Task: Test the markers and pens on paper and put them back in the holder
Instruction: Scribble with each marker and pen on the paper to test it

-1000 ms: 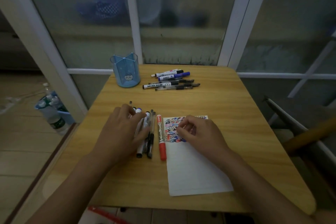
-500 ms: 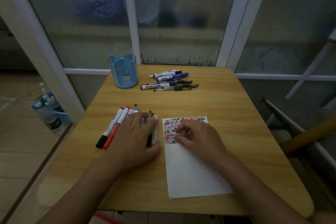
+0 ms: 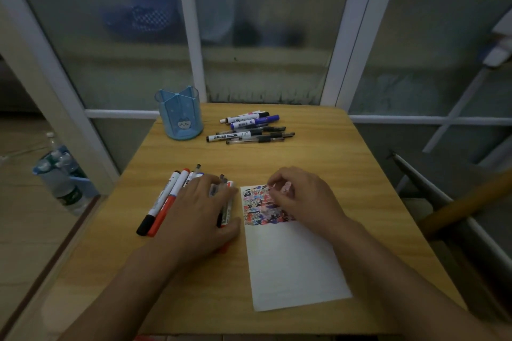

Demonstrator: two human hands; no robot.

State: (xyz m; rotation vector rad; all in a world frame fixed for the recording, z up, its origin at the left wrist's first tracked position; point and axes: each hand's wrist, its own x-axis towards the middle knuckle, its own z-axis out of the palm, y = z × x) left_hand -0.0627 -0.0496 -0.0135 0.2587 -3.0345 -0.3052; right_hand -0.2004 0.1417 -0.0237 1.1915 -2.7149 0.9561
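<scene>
Your left hand point(image 3: 201, 210) lies flat on the near group of markers and pens point(image 3: 177, 194), its fingers spread and pressing on them. Two of these markers, one with a black cap point(image 3: 159, 203) and one with a red cap point(image 3: 169, 206), stick out to the left of your hand and lie side by side on the wooden bench point(image 3: 346, 169). More pens show between your fingers and just beside the left edge of the paper.

Your right hand point(image 3: 302, 196) rests over the top of the white paper point(image 3: 293, 263), on the part that is covered with coloured scribbles point(image 3: 259, 207). Its fingers are curled, and the fingertips seem to pinch something small and pale, but I cannot tell what it is.

The blue holder point(image 3: 180, 113) stands upright at the far left of the bench, with a small cat picture on its front. A second group of markers and pens point(image 3: 249, 129) lies just to its right, well apart from your hands.

Plastic bottles point(image 3: 59, 174) stand on the floor at the left.
</scene>
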